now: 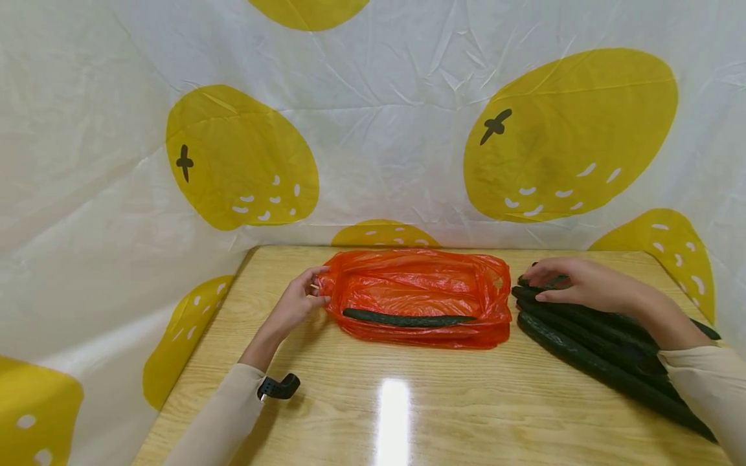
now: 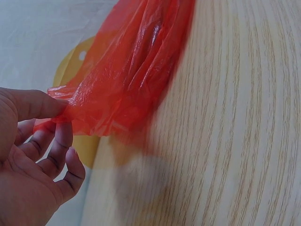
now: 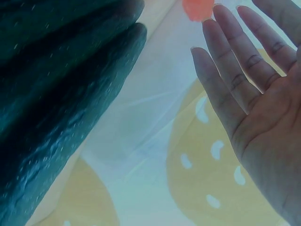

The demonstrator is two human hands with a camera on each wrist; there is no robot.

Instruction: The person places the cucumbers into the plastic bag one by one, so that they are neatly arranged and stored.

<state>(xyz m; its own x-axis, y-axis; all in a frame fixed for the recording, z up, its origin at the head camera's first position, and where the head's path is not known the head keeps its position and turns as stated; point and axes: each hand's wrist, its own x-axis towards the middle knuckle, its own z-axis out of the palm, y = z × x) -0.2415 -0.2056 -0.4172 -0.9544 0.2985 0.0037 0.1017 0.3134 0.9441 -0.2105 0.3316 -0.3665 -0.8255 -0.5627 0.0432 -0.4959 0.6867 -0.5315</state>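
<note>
Cucumber pile (image 1: 600,340): lay on the table (image 1: 466,401) between 3 and 4 o'clock of the red bag (image 1: 414,281), long axis roughly 10 to 4.
Red bag: lay with its 3 o'clock edge just beside the pile's nearest ends.
Lone cucumber (image 1: 408,320): lay in the bag toward 6 o'clock, axis 9 to 3.
Right hand (image 1: 594,285): nearer the pile, over its 10 o'clock ends; fingers loosely extended, gripping nothing, contact uncertain; cucumbers ran from them toward 4.
Left hand (image 1: 297,301): pinched the bag's 9 o'clock edge.
</note>
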